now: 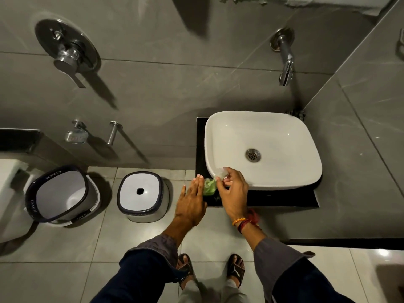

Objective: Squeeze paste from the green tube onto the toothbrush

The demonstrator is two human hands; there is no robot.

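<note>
The green tube [209, 187] lies at the front left corner of the black counter [284, 199], partly hidden between my two hands. My left hand [192, 202] is flat with its fingers straight, its fingertips beside the tube's left side and nothing in it. My right hand [232, 191] is just right of the tube. Its thumb and fingers pinch a small whitish translucent object [221, 173] over the front left rim of the white basin [284, 127]. I cannot make out a toothbrush clearly.
A wall spout [285, 62] hangs above the basin. On the floor to the left stand a white stool [142, 195] with a dark rim and a white bucket [61, 193]. A mixer handle [67, 55] and small taps are on the grey tiled wall.
</note>
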